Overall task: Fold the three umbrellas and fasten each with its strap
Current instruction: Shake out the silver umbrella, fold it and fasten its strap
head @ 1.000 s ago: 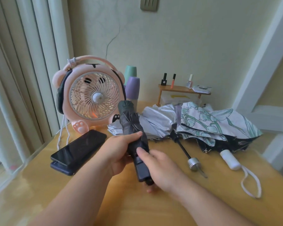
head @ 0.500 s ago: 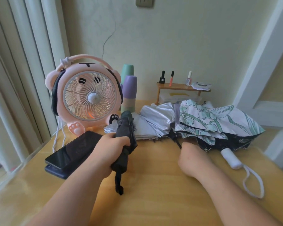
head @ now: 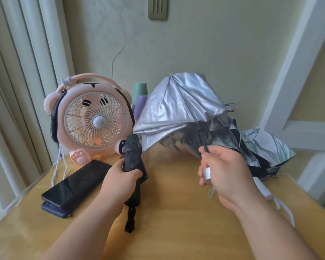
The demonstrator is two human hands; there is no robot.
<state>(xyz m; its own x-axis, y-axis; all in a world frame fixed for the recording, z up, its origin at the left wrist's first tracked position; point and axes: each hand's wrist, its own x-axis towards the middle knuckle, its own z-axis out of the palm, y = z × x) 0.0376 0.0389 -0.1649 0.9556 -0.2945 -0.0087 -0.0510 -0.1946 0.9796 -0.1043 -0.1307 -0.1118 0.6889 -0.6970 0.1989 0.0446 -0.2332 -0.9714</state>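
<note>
Setting: pale wall (head: pixel 214 53) with a hairline crack and a ribbed wall plate (head: pixel 157 8) at the top edge; curtain folds (head: pixel 17 91) on the left, white frame (head: pixel 289 72) on the right. Surface: glossy yellow wooden table (head: pixel 176 212).

Item 1. Dark umbrella (head: pixel 132 154), folded into a tight roll, held roughly upright and clear of the table just in front of the fan. The left hand (head: pixel 120 180) grips it round the middle, fingers and thumb wrapped. A narrow dark end piece (head: pixel 129 220) hangs below the hand; whether the strap is fastened cannot be told.

Item 2. Silver umbrella (head: pixel 180 106), unfolded, canopy slack and creased, raised off the table and tilted towards the wall, dark lining showing underneath. The right hand (head: pixel 227 171) is closed round its thin black shaft (head: pixel 204 145) and silver handle cap (head: pixel 206 173).

Item 3. Floral umbrella (head: pixel 266 145), white with green leaf print and dark lining, lying crumpled and unfolded at the right rear of the table, partly behind the silver one. Its white handle (head: pixel 262 187) rests on the table beside the right wrist, with a white wrist loop (head: pixel 287 212) trailing towards the table edge.

Other objects: pink bear-shaped fan (head: pixel 91 121), standing at the left rear; black phone (head: pixel 77 182), face up on a dark slab (head: pixel 54 211), in front of the fan; green cup (head: pixel 140 91) stacked on a purple cup (head: pixel 140 107), between fan and silver canopy
</note>
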